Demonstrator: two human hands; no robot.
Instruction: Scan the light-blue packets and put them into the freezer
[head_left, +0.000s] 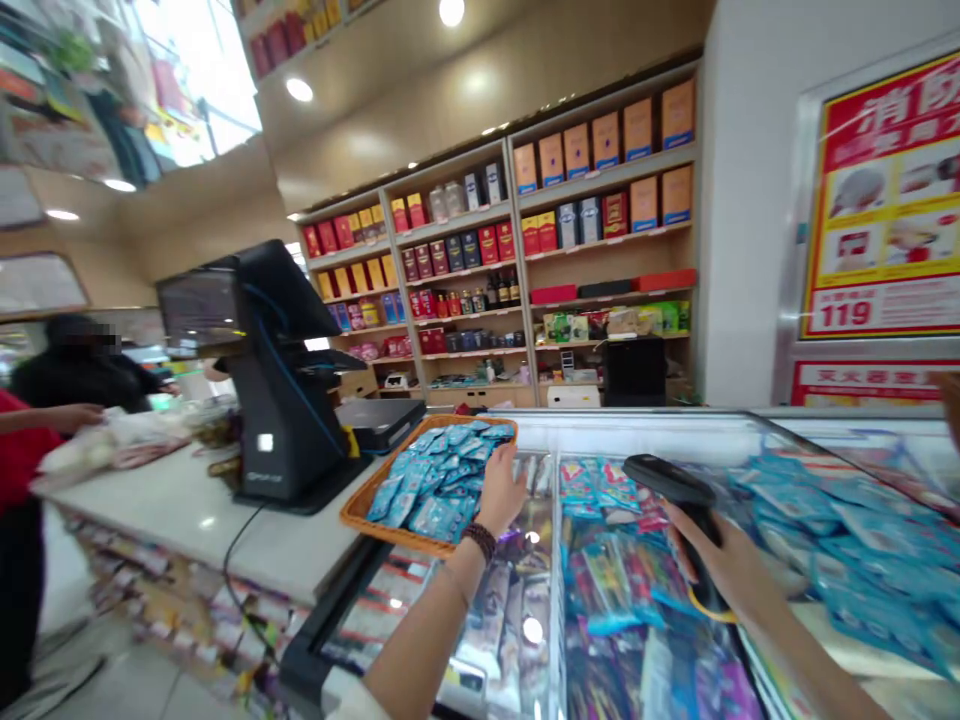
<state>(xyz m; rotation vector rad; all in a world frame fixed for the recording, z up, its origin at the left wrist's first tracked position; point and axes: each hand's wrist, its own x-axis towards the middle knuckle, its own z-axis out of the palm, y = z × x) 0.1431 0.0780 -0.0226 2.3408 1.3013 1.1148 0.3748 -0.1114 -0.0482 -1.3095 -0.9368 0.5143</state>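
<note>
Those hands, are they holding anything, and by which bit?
The right hand holds a black barcode scanner by its handle. The left hand is at the right edge of the wicker basket; I can't tell if it grips anything.

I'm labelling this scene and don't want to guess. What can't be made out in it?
All in the head view:
Small print on the blue packets in the basket: too small and blurred.
Palm side of the left hand: hidden by the back of the hand.
Part of the handle of the scanner: covered by the right hand.
Content of the screen: blurred, slanted.
Rest of the person in red: left edge cuts it off.
</note>
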